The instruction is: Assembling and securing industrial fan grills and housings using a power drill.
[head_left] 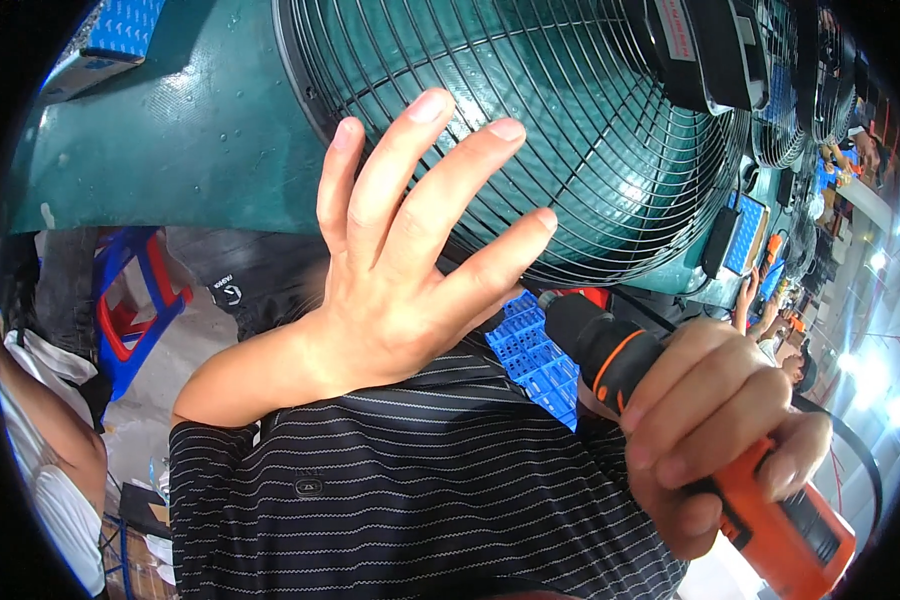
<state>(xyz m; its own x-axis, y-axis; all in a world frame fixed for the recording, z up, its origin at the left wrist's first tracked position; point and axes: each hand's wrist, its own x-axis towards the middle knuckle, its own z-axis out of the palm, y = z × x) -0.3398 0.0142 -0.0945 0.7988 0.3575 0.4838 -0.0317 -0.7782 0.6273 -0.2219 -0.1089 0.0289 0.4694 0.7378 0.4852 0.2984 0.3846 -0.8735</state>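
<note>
A round black wire fan guard lies on the green tabletop, with a dark motor housing at its far right. My left hand is open over the guard's near-left rim, fingers spread; whether the fingertips touch the wires I cannot tell. At the right, my right hand is wrapped round an orange and black cordless drill. The drill's black nose points up and left toward the guard's near edge, apart from my left hand. No bit can be made out at its tip.
A blue-patterned box sits at the table's far left. Below the table edge are a blue plastic crate and a blue and red stool. More fan guards and co-workers' hands line the right. Another person's arm shows at left.
</note>
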